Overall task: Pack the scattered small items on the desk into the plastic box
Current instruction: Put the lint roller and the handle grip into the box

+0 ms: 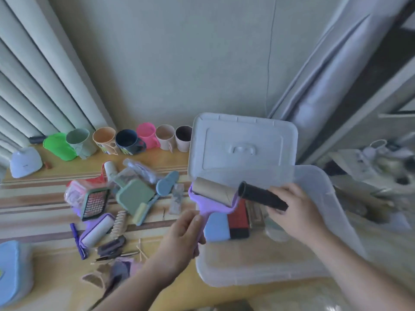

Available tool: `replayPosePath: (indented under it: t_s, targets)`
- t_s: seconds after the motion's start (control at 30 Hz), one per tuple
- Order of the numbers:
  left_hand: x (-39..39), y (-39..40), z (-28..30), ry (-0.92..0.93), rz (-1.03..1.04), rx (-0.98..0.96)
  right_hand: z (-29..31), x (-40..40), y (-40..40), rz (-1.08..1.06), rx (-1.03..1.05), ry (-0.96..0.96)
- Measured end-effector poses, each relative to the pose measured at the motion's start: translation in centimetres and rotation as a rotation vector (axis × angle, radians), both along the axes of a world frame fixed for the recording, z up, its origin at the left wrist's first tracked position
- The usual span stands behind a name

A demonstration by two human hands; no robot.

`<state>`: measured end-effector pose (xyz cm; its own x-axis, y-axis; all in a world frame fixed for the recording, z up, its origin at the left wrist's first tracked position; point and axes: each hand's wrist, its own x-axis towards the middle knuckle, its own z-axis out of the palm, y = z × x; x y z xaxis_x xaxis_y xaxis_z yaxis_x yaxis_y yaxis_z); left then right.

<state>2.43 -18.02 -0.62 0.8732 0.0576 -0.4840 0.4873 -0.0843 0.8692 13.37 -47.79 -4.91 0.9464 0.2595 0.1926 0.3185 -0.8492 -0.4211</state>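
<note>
Over the near-left rim of the plastic box point(314, 269), a purple lint roller point(210, 204) with a bare cardboard core is being held by the left hand point(183, 234), whose fingers are being curled around its handle. Just beside it, a black tube point(261, 195) is being gripped by the right hand point(296, 212), the fingers wrapped round its far end, above the open box. Inside the box, a blue block point(216, 227) and a red and black item point(239, 222) are being kept side by side. The box's lid point(243, 145) is being propped upright at the far rim. Left of the box, on the desk point(45, 221), a scatter of small items is lying: a second lint roller point(97, 230), a green brush point(134, 196), a grater point(95, 204). A row of cups point(125, 140) is standing along the wall.
</note>
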Motion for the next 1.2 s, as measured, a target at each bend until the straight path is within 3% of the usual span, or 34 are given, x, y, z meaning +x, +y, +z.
replayPosePath:
  t_s: [0.13, 0.27, 0.37, 0.6, 0.77, 0.83, 1.03, 1.2]
  targets:
    - [0.1, -5.7, -0.6, 0.069, -0.027, 0.034, -0.6, -0.7, -5.8, 0.006, -0.015, 0.065]
    - [0.5, -8.9, -1.2, 0.107, -0.009, 0.129, -1.5, 0.0, -7.8, 0.133, -0.148, 0.541]
    - [0.8, -9.7, -0.9, 0.096, 0.014, 0.166, -3.5, -0.3, -7.3, 0.353, -0.384, 0.732]
    - [1.7, -8.7, -0.4, 0.084, 0.128, 0.229, -8.6, -1.4, 0.8, 0.629, -0.578, 0.777]
    - [1.2, -8.2, -0.6, 0.105, 0.178, 0.248, -10.8, -2.6, 5.6, 0.632, -0.642, 0.789]
    - [0.7, -8.2, -1.1, 0.125, 0.199, 0.219, -11.4, -2.3, 5.5, 0.599, -0.552, 0.865]
    - [0.2, -8.5, -3.2, 0.170, 0.208, 0.089, -10.1, -1.0, 1.6, 0.313, -0.008, 1.113]
    - [1.7, -10.5, -4.5, 0.224, 0.172, -0.048, -4.6, -0.6, -1.7, -0.150, 0.804, 1.257]
